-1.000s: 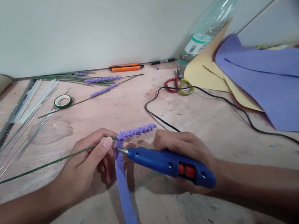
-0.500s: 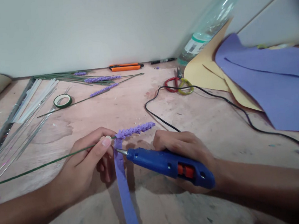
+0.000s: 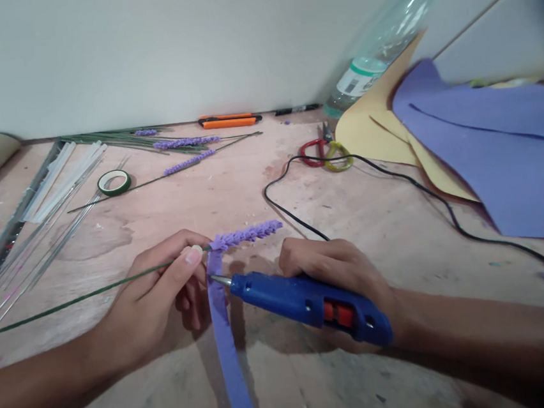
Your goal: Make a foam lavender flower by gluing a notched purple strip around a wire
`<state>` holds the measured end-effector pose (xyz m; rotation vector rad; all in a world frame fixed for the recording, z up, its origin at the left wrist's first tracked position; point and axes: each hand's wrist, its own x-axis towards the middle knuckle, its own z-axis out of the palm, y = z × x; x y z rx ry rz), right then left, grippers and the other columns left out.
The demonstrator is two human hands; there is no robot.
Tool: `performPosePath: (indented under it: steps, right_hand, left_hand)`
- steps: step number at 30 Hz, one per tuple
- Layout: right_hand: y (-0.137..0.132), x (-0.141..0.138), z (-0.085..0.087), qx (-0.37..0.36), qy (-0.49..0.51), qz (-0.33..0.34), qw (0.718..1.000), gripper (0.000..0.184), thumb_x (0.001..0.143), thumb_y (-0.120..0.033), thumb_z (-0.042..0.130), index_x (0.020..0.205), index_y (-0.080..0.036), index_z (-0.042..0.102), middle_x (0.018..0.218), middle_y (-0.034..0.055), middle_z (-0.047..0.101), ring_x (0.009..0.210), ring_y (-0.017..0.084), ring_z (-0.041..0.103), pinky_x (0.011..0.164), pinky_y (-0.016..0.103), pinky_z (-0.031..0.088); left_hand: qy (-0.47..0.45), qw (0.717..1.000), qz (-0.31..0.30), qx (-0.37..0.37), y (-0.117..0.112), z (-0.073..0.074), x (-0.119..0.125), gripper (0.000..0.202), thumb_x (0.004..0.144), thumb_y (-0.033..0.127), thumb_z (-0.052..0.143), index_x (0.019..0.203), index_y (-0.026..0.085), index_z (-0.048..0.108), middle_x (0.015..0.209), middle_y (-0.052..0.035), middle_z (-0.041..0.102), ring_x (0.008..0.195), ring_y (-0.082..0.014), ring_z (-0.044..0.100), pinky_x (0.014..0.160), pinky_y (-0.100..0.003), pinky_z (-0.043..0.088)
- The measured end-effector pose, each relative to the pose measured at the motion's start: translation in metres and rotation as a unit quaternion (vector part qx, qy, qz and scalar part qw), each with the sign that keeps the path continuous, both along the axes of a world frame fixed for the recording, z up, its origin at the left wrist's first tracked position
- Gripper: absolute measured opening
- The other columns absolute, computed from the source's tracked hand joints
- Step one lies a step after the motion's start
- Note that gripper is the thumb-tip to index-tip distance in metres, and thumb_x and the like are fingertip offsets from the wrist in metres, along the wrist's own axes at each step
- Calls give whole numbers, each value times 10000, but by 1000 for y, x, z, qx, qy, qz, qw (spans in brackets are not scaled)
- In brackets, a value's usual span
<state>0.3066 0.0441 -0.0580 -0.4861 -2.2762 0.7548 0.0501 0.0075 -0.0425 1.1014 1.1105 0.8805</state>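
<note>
My left hand [image 3: 165, 291] pinches a thin green flower stem [image 3: 83, 296] between thumb and fingers. Beyond the fingertips, a purple lavender-like flower head [image 3: 250, 233] extends to the right. From the base of the flower head a long purple strip [image 3: 232, 368] hangs down past the lower edge of the view. My right hand [image 3: 338, 268] is closed around a blue glue gun [image 3: 281, 296] with red inside its body. The metal nozzle lies at the strip's upper part, just below the flower head. Some of my left fingers are hidden behind the stem and thumb.
A black cord [image 3: 394, 176] crosses the table on the right, over scissors [image 3: 325, 154]. Purple sheets [image 3: 499, 163], a plastic bottle [image 3: 361, 80] and an orange cutter [image 3: 229, 121] lie toward the back. Green tape [image 3: 114, 182], glue sticks [image 3: 53, 186] and finished purple stems [image 3: 186, 143] sit left.
The glue gun's nozzle has moved slightly down along the purple strip. My left hand holds the stem almost where it was.
</note>
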Motion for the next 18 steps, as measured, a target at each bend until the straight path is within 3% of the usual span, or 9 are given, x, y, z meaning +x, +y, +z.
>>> performPosePath:
  steps: [12, 18]
  right_hand:
    - [4, -1, 1, 2, -3, 12, 1000, 219, 981, -431, 492, 944, -219, 452, 768, -2, 463, 667, 151, 458, 595, 296, 357]
    - [-1, -4, 9, -84, -34, -17, 996, 275, 942, -443, 520, 813, -213, 441, 722, -21, 450, 647, 139, 416, 604, 294, 326]
  left_hand:
    - [-2, 1000, -6, 2, 0, -1, -1, 256, 1014, 460, 533, 1046, 225, 629, 602, 31, 657, 464, -118, 601, 458, -187, 458]
    - [13, 1000, -5, 14, -2, -5, -3, 270, 1010, 462, 536, 1035, 218, 650, 632, 27, 646, 475, -121, 600, 460, -203, 481]
